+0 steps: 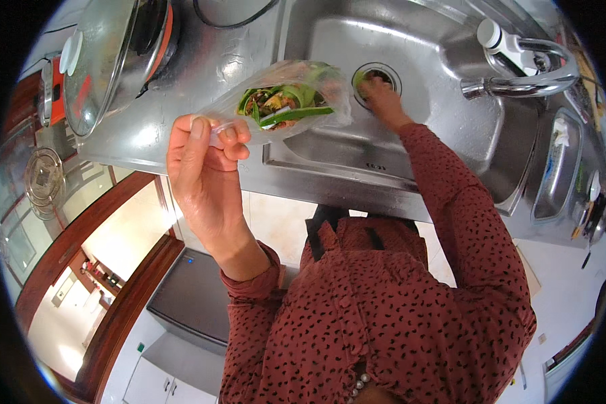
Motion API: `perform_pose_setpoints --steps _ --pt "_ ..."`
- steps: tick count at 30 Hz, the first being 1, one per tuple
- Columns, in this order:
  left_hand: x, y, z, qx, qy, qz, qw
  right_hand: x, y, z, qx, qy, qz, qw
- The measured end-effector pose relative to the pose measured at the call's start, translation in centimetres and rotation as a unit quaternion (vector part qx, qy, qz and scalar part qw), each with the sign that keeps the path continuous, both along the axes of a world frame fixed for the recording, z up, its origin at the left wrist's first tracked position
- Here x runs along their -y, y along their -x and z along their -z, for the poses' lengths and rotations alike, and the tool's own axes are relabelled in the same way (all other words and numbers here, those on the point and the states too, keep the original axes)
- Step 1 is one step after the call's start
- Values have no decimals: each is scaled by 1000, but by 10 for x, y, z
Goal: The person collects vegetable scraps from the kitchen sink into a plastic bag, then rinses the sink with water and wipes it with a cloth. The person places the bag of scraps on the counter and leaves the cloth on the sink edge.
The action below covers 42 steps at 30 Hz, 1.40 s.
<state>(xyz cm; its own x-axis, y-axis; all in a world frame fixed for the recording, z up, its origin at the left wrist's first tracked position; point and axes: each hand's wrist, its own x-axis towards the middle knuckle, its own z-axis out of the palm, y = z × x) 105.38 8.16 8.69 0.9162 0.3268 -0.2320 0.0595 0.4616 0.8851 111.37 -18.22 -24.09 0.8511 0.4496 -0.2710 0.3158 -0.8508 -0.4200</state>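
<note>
My left hand (pixel 209 177) is raised over the steel counter, its fingers pinching the gathered edge of a clear plastic bag (pixel 336 108). Green leafy scraps and brownish bits (pixel 285 106) show in the bag, which hangs over the left rim of the sink. My right hand (pixel 382 98) reaches down into the drain (pixel 400 81) of the stainless steel sink (pixel 429 121). Something green lies at its fingers by the drain's left side. The fingertips are blurred and partly hidden, so whether they grip anything cannot be made out.
A chrome faucet (pixel 525 87) arches over the sink's right side. Farther right are a small steel tray (pixel 555 171) and some utensils (pixel 593 212). A wide pan with a glass lid (pixel 98 65) stands at the upper left, beside the counter. A dark-topped appliance (pixel 192 293) stands below left.
</note>
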Motion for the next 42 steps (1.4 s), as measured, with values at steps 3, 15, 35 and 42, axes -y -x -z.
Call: perform_pose_setpoints --steps 3,15,35,42 --pt "-1 -4 3 11 19 13 1000 5 -7 -24 67 -51 21 996" --pt "36 -7 21 -49 57 34 997 12 -6 13 50 -13 20 998" --pt "34 -1 108 -184 103 9 978 56 -31 51 60 23 257 964" --pt "38 6 125 -207 124 5 970 56 22 -10 18 -97 169 981"
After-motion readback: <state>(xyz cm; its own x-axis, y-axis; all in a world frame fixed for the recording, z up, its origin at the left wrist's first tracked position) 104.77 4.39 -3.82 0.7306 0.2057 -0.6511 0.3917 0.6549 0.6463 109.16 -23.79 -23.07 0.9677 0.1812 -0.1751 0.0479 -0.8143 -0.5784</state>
